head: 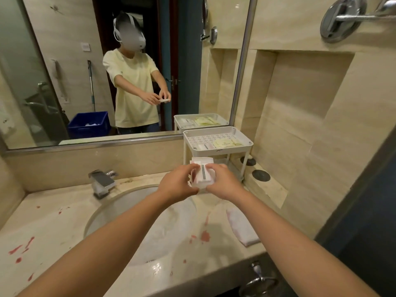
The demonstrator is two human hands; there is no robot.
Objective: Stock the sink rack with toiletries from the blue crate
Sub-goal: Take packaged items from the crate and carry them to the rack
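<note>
My left hand (179,183) and my right hand (222,181) together hold a small stack of white toiletry packets (203,172) above the far rim of the sink. Just behind them, against the mirror, stands the white two-tier sink rack (218,130). Its top tray holds a pale yellow sachet (226,143) and a couple of white packets (204,146). The blue crate (89,124) shows only as a reflection in the mirror, on the floor behind me, with some white items inside.
A chrome faucet (102,182) sits left of my hands over the oval basin (141,224). Red stains dot the counter. A folded white towel (242,227) lies at the right. Two black discs (261,175) rest on the ledge beside the rack.
</note>
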